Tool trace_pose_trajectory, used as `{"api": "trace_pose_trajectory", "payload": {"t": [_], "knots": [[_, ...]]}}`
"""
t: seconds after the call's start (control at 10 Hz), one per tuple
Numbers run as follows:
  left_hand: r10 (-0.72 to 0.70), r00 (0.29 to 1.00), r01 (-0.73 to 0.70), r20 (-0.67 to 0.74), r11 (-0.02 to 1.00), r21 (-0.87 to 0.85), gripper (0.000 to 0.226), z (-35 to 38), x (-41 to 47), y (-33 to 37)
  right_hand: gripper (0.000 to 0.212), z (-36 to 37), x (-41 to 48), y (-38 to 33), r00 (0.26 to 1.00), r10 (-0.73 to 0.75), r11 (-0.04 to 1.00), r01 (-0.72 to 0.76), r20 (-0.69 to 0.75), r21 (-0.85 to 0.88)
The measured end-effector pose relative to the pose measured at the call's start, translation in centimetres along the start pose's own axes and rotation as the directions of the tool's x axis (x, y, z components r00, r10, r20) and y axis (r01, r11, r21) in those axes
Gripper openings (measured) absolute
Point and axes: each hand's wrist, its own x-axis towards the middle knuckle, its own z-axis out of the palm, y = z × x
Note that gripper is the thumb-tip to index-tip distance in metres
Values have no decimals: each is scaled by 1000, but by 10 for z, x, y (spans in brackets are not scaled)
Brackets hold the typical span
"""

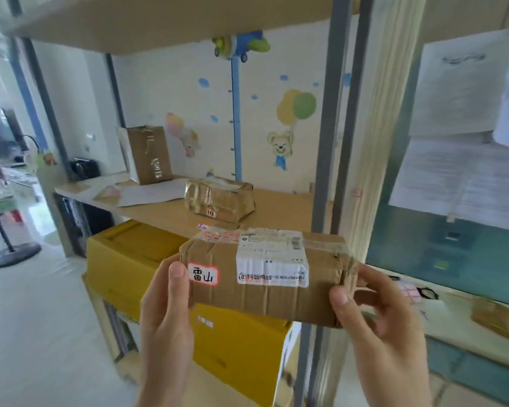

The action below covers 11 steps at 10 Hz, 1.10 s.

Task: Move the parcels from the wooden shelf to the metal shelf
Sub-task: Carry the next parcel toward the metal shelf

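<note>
Both hands grip one taped cardboard parcel (265, 274) at its ends — left hand (165, 312) with thumb on the near face, right hand (385, 327) curled round the far end. It is held level in the air, just short of the metal shelf (288, 214). Beyond the hands two parcels — one flat (219, 202), one upright (149, 154) — already sit on that board. Judged mid-task; how many remain cannot be told.

White wall (188, 92) with cartoon stickers: bear with balloons (288, 133), blue height-chart strip (236, 113). Pale glossy floor (36, 318), fan stand base (11, 254) far left. Papers (459, 148) pinned on teal panel at right; bright daylight.
</note>
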Motion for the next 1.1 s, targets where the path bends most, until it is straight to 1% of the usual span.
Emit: {"api": "trace_pose_trajectory", "payload": {"t": [0.1,0.2,0.3,0.4,0.5,0.6,0.7,0.8,0.9,1.0,1.1], "knots": [[-11,995,21,-100,995,97,30,-6,33,-35,66,38,16,26,1000,24,997,-24,2,-71],[32,985,-5,-168,988,157,25,2,73,-57,53,72,42,41,1000,-14,979,18,21,-202],[41,993,-10,-108,961,275,22,15,116,-69,49,95,75,56,997,-74,946,76,20,-314],[32,999,-40,29,937,348,27,23,147,-87,54,101,98,66,988,-151,902,125,-29,-414],[33,986,-95,166,921,378,20,29,164,-107,43,97,106,78,954,-287,839,205,-89,-505],[-14,956,-117,292,896,428,31,30,178,-123,39,97,102,80,929,-350,767,213,-118,-606],[-31,934,-154,355,864,480,28,31,193,-135,33,103,108,90,908,-368,709,135,-200,-693],[-54,905,-199,422,823,532,25,32,205,-137,31,113,109,93,904,-301,694,-10,-303,-720],[-81,892,-237,446,755,611,15,33,220,-137,35,124,108,89,898,-244,695,-100,-365,-712],[-59,886,-259,461,762,594,15,39,232,-145,31,131,112,91,881,-241,665,-156,-407,-730],[-48,852,-299,522,774,558,14,38,236,-148,28,139,117,89,838,-239,681,-215,-491,-700]]}}
